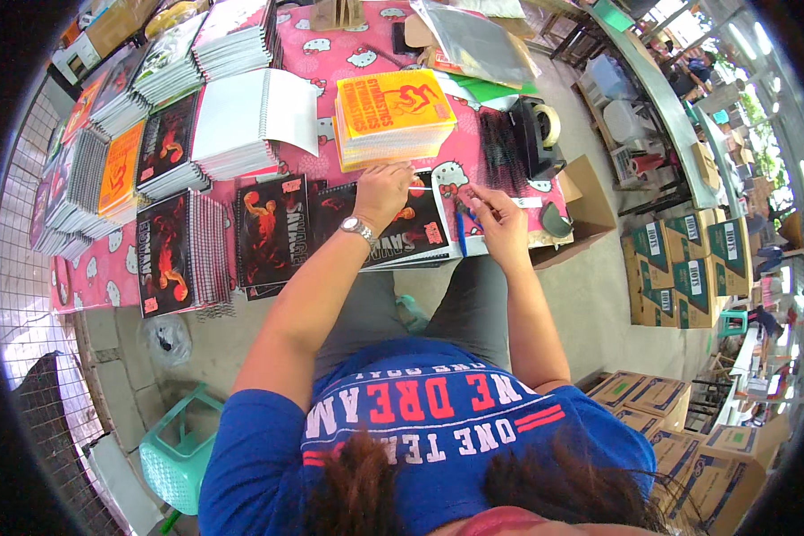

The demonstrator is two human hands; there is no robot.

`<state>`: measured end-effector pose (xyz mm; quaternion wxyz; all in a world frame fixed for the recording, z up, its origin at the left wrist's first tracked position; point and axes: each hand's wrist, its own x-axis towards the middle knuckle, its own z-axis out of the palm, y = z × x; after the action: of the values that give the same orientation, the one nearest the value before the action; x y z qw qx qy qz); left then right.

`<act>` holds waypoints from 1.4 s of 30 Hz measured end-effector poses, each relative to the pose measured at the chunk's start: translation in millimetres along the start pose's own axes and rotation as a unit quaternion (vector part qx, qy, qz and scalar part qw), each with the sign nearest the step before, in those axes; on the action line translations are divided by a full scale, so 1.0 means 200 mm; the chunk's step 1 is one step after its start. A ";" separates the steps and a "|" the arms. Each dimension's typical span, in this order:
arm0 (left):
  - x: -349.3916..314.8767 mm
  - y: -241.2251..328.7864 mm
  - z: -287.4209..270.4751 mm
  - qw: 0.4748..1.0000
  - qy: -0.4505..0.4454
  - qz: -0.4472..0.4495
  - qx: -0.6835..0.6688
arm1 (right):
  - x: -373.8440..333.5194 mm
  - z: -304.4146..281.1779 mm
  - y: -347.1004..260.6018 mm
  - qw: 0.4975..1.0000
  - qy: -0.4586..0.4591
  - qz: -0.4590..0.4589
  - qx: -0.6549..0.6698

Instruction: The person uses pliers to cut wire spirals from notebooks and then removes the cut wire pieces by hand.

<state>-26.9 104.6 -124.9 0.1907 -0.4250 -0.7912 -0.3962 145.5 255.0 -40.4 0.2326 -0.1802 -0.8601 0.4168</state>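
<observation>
My left hand (384,195) is closed at the upper edge of a black sports-cover notebook (411,234), its fingers bent over that edge. A thin white strip (422,188) shows by its fingertips, pointing right. My right hand (498,219) is closed in a pinch just right of the notebook; what its fingertips hold is too small to make out. Blue handles of a plier-like tool (461,234) show beside the right fingers; whether they touch is unclear. A stack of orange-covered notebooks (393,112) stands beyond my left hand.
More black notebooks (272,228) and spiral-bound stacks (174,250) cover the left of the pink cloth-covered table (330,54). Black binding coils (502,152), a tape dispenser (538,138) and a dark rounded object (556,220) lie right. An open carton (590,210) stands beside the table; a green stool (183,451) is behind left.
</observation>
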 end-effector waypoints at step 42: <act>0.02 0.05 -0.06 0.999 -0.015 0.031 0.016 | 0.12 0.38 0.01 0.995 -0.008 0.084 0.058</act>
<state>-20.4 100.2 -110.4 0.1978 -0.4524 -0.7868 -0.3704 84.9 220.2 -78.3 0.2001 -0.2343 -0.8183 0.4853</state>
